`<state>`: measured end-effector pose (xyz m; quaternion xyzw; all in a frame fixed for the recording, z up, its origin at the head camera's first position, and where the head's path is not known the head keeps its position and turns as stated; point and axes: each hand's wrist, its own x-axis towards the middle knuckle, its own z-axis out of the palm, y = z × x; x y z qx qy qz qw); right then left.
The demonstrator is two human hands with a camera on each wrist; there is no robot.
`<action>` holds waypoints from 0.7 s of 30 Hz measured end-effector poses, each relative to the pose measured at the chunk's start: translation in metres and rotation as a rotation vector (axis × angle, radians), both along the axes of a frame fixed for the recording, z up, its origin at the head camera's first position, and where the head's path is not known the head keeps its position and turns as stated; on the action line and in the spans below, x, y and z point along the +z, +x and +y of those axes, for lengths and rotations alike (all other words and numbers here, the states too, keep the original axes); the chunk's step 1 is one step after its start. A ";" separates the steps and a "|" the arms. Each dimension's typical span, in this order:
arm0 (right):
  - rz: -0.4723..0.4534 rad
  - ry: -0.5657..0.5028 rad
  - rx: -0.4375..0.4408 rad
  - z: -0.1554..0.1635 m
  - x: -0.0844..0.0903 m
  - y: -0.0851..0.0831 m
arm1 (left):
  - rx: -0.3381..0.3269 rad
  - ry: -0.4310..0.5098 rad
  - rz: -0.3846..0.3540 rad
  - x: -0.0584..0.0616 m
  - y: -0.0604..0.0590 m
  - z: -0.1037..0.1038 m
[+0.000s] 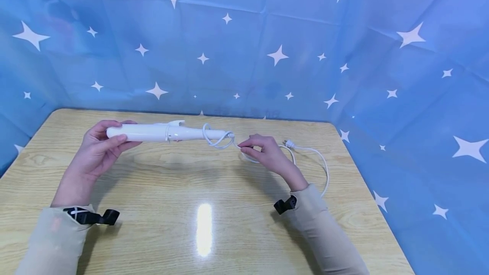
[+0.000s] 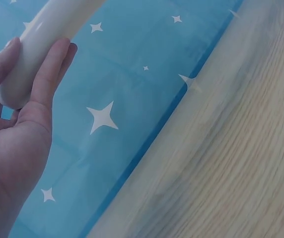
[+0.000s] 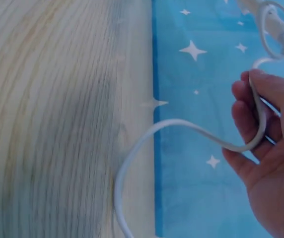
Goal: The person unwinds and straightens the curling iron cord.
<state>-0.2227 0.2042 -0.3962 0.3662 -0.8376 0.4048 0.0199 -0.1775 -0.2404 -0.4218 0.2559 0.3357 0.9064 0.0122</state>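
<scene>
A white curling iron [image 1: 164, 132] is held level above the wooden table [image 1: 172, 207]. My left hand [image 1: 100, 141] grips its barrel end [image 2: 30, 54] with fingers and thumb curled round it. A white cord [image 1: 218, 138] is looped round the handle end and runs right. My right hand [image 1: 261, 150] pinches this cord [image 3: 221, 141] close to the handle, the cord passing through its curled fingers [image 3: 248, 106]. Beyond the hand the cord trails across the table to a white plug [image 1: 289, 143] lying near the far right edge.
A blue backdrop with white stars [image 1: 267, 46] encloses the table at the back and on the right. The wooden top shows a bright light reflection [image 1: 204, 228] near the front. Both forearms wear beige sleeves with black straps [image 1: 284, 204].
</scene>
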 end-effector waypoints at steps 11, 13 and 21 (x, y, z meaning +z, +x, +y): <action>0.016 0.009 -0.105 0.026 0.001 -0.001 | 0.040 0.019 0.007 -0.005 0.002 -0.014; 0.003 0.004 -0.124 0.032 0.001 -0.001 | 0.044 0.026 0.001 -0.006 0.004 -0.017; -0.033 0.010 -0.222 0.055 -0.001 -0.005 | 0.016 0.060 -0.031 -0.009 0.007 -0.027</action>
